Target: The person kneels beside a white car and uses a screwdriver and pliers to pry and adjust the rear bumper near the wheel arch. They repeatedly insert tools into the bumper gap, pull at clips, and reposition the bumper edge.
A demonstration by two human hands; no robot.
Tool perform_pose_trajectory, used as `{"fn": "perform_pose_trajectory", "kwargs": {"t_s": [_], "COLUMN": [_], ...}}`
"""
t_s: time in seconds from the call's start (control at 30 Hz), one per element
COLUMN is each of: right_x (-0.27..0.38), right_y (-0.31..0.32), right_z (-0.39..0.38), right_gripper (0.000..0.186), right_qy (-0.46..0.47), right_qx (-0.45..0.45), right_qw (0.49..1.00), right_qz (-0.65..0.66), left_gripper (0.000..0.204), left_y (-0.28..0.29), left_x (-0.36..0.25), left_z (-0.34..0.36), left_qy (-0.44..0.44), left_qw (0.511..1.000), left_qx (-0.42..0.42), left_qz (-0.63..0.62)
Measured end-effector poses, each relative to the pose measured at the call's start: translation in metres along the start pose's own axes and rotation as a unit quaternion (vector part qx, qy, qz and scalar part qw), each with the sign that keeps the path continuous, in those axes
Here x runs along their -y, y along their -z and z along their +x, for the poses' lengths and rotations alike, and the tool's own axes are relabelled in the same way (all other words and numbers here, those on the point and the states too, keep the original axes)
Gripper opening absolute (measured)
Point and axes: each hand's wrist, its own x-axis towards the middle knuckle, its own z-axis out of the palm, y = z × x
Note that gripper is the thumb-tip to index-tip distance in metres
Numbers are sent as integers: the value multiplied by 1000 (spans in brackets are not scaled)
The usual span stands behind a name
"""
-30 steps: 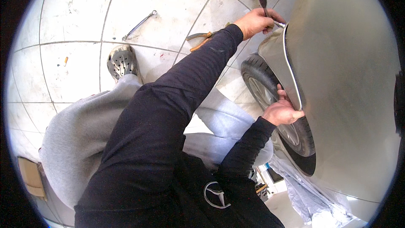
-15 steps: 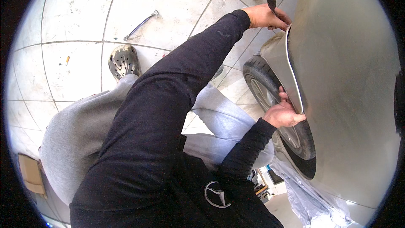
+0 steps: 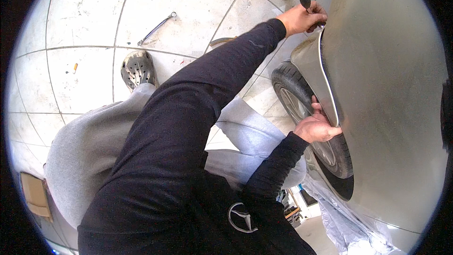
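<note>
My left hand (image 3: 304,17) is closed round a hand tool (image 3: 305,1) with a dark, rounded end standing up above the fingers. Its other end is hidden near the corner of a car's beige body panel (image 3: 387,89). Lower down, my right hand (image 3: 320,125) pinches the wheel arch edge (image 3: 329,92), thumb on the outer side and fingers curled in behind it. Beyond that hand sits the wheel (image 3: 295,92), with a black tyre and silver rim, partly covered by the panel.
On the white tiled floor lie a combination spanner (image 3: 157,29), a cigarette butt (image 3: 75,68) and a curved strip (image 3: 222,41) beside my left sleeve. Crumpled pale sheeting (image 3: 344,222) hangs below the wheel arch. A brown cardboard box (image 3: 35,196) stands at the lower left.
My left hand has shifted slightly farther away with the tool, its wrist turning a little. The curved strip shows now from behind the sleeve. My right hand keeps its place on the arch edge.
</note>
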Motion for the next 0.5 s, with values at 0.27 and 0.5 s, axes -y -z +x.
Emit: {"fn": "perform_pose_trajectory", "kwargs": {"t_s": [0.27,0.5], "right_x": [2,4], "right_y": [-5,-5], "right_z": [-1,-3], "right_gripper": [68,69], "right_qy": [1,1], "right_qx": [-8,7], "right_qw": [1000,1000], "right_qz": [11,-20], "left_gripper": [27,33], "left_y": [-30,-34], "left_x": [45,48], "left_z": [9,17], "left_qy": [-122,-223], "left_qw": [928,909], "left_qx": [-164,-217], "left_qz": [311,277]}}
